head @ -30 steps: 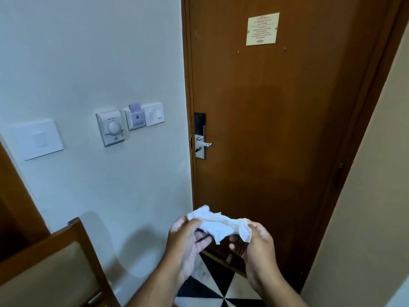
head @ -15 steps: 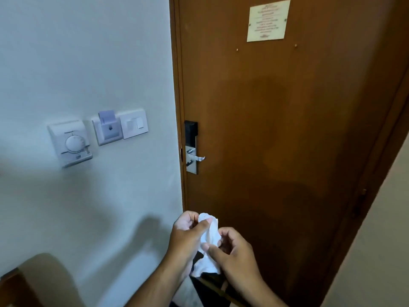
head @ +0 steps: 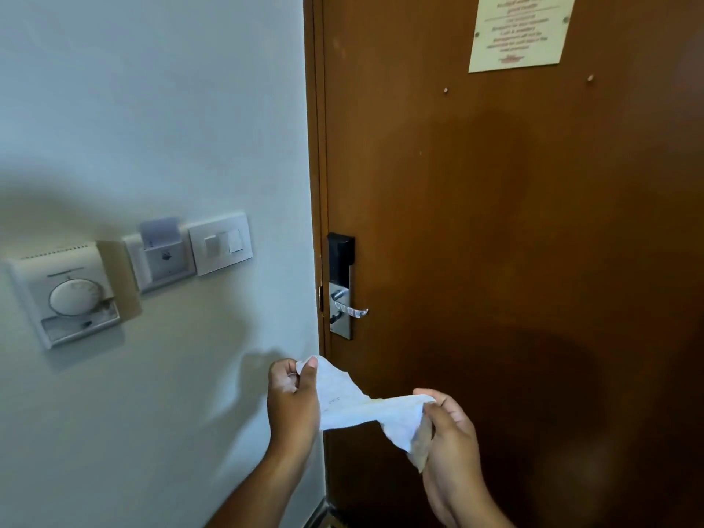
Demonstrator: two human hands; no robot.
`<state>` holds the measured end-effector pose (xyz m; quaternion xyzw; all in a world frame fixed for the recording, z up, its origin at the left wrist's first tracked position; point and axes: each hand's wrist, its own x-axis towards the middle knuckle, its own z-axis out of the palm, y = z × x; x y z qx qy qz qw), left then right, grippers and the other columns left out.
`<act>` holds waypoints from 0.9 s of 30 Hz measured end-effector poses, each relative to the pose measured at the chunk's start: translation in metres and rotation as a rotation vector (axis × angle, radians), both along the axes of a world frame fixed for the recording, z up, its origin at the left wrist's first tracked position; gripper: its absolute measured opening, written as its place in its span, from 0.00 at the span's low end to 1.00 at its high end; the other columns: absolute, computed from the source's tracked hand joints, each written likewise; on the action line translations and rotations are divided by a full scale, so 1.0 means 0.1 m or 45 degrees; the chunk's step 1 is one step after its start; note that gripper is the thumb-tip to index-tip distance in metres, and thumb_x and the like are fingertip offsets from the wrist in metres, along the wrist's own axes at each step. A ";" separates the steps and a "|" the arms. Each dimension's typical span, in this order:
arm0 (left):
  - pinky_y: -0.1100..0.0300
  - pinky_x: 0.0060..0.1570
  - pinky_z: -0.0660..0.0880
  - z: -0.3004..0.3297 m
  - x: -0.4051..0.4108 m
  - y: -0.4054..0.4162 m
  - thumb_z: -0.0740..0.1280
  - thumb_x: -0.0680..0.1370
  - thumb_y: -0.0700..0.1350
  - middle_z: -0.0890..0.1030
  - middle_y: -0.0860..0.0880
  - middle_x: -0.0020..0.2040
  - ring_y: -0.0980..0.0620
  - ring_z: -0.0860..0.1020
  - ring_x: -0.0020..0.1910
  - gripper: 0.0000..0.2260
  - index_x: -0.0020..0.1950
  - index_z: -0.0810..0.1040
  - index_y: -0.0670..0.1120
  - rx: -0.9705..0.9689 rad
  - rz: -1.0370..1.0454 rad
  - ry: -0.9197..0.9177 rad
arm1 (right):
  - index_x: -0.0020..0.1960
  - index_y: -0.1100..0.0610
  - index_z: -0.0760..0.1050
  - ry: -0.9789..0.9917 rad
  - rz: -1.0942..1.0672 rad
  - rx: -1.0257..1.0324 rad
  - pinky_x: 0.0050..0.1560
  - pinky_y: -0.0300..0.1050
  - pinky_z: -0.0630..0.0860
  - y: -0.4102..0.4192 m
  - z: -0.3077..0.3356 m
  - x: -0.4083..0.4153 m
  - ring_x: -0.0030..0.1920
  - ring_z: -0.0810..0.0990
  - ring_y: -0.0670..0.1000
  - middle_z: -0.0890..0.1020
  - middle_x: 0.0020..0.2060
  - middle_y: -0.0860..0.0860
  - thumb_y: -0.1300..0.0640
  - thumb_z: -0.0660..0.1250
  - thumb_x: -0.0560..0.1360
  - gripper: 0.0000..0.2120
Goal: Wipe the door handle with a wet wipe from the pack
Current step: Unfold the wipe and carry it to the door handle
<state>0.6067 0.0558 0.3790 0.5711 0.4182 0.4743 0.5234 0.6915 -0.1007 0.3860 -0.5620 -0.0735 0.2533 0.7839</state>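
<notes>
Nearest to us, our left hand (head: 291, 402) and right hand (head: 451, 447) hold the wet wipe (head: 365, 407) stretched between them, low in front of the door (head: 514, 222). Nothing stands between the wipe and the door handle (head: 352, 310), which sits above the hands and apart from them, on a silver lock plate (head: 340, 312) under a black reader (head: 340, 261). Left of the frame, on the pale wall (head: 152, 108), we see a light switch (head: 221, 247), a card holder (head: 162, 255) and a dial thermostat (head: 70, 295). Higher on the door hangs a paper notice (head: 520, 30), its print too blurred to read.

Half a second ago the wipe was bunched between hands held close together; now the hands are apart and the wipe is pulled out into a band, and the door fills more of our view.

Our left thumb and fingers pinch the wipe's upper left corner; our right hand pinches its right end, with a loose fold hanging below the fingers.
</notes>
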 end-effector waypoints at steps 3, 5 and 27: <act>0.56 0.41 0.76 -0.02 0.20 0.17 0.69 0.79 0.46 0.77 0.47 0.43 0.46 0.79 0.44 0.11 0.54 0.67 0.50 0.023 0.056 0.090 | 0.49 0.56 0.79 -0.012 0.003 -0.013 0.29 0.46 0.76 0.22 0.03 0.26 0.41 0.83 0.58 0.84 0.41 0.58 0.62 0.57 0.81 0.12; 0.49 0.50 0.80 -0.04 0.33 0.30 0.70 0.77 0.37 0.76 0.43 0.50 0.42 0.79 0.49 0.16 0.57 0.67 0.49 -0.028 0.041 0.201 | 0.48 0.57 0.79 -0.034 0.034 -0.005 0.30 0.47 0.75 0.34 0.06 0.46 0.36 0.81 0.56 0.82 0.36 0.56 0.63 0.56 0.80 0.13; 0.52 0.37 0.82 0.10 1.21 0.79 0.68 0.77 0.46 0.85 0.39 0.44 0.43 0.84 0.40 0.09 0.50 0.77 0.39 -0.492 -0.642 -0.227 | 0.71 0.44 0.64 -0.225 0.736 -0.131 0.40 0.44 0.82 1.32 0.21 1.78 0.49 0.84 0.51 0.80 0.59 0.51 0.42 0.70 0.67 0.34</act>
